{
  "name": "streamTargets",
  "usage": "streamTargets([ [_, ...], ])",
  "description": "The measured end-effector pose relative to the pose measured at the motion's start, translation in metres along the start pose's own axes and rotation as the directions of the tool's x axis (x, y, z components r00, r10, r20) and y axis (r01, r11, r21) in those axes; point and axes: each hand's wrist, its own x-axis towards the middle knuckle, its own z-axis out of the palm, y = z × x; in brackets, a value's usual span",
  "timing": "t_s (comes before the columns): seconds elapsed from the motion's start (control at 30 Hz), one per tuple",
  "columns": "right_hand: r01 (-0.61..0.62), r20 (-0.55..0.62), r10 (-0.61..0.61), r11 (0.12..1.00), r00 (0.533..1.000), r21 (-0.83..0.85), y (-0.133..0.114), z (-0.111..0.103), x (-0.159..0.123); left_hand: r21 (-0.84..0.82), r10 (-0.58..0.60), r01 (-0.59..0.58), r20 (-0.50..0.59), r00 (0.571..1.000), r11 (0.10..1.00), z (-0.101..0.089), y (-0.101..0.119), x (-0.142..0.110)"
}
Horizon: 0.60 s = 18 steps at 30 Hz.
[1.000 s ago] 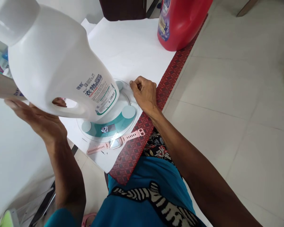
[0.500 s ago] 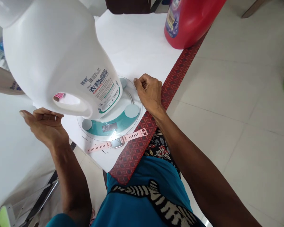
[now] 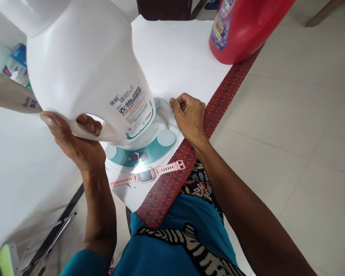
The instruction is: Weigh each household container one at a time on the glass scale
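One white jug (image 3: pixel 83 69) stands on the glass scale (image 3: pixel 152 152), and our left hand (image 3: pixel 79 149) is clamped round its handle (image 3: pixel 107 134). Our right hand (image 3: pixel 189 115) sits loosely curled beside the scale, and we see nothing in it. So far, we judge, the jug is in place and not lifted clear; we read no figure on the dark display (image 3: pixel 134 157). The red bottle (image 3: pixel 253 34) stands apart, untouched.

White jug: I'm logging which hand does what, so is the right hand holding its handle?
No, the left hand grips the white jug by its handle; the right hand is apart from it.
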Motion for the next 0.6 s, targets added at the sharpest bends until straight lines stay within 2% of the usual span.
streamTargets([
  [0.1, 0.011, -0.022, -0.011, 1.000, 1.000, 0.000, -0.002, 0.000, -0.001, -0.203, -0.009, -0.006, -0.074, 0.997, 0.979, -0.001, -0.004, 0.013],
  [0.17, 0.020, -0.044, -0.020, 1.000, 0.999, 0.004, -0.004, 0.000, -0.002, -0.263, -0.029, 0.003, -0.096, 0.995, 0.965, -0.004, -0.005, 0.022],
  [0.23, 0.025, -0.055, -0.025, 1.000, 0.998, 0.011, -0.005, -0.001, -0.002, -0.290, 0.006, -0.045, -0.132, 0.991, 0.956, -0.009, -0.003, 0.027],
  [0.3, 0.026, -0.055, -0.026, 1.000, 0.998, 0.008, -0.006, -0.001, -0.002, -0.252, 0.067, -0.113, -0.187, 0.980, 0.961, -0.017, 0.002, 0.030],
  [0.37, 0.023, -0.057, -0.023, 1.000, 0.998, -0.004, -0.007, -0.001, -0.002, -0.139, 0.141, -0.181, -0.259, 0.956, 0.974, -0.026, 0.006, 0.032],
  [0.47, 0.011, -0.054, -0.012, 0.999, 0.998, -0.033, -0.007, 0.000, -0.001, 0.027, 0.253, -0.257, -0.303, 0.919, 0.966, -0.040, 0.008, 0.043],
  [0.53, -0.008, -0.048, 0.006, 0.999, 0.999, -0.051, -0.007, 0.000, -0.001, 0.067, 0.266, -0.260, -0.355, 0.896, 0.963, -0.050, 0.003, 0.057],
  [0.6, -0.029, -0.049, 0.026, 0.997, 0.998, -0.066, -0.008, 0.000, -0.001, 0.098, 0.236, -0.215, -0.423, 0.875, 0.972, -0.060, -0.008, 0.073],
])
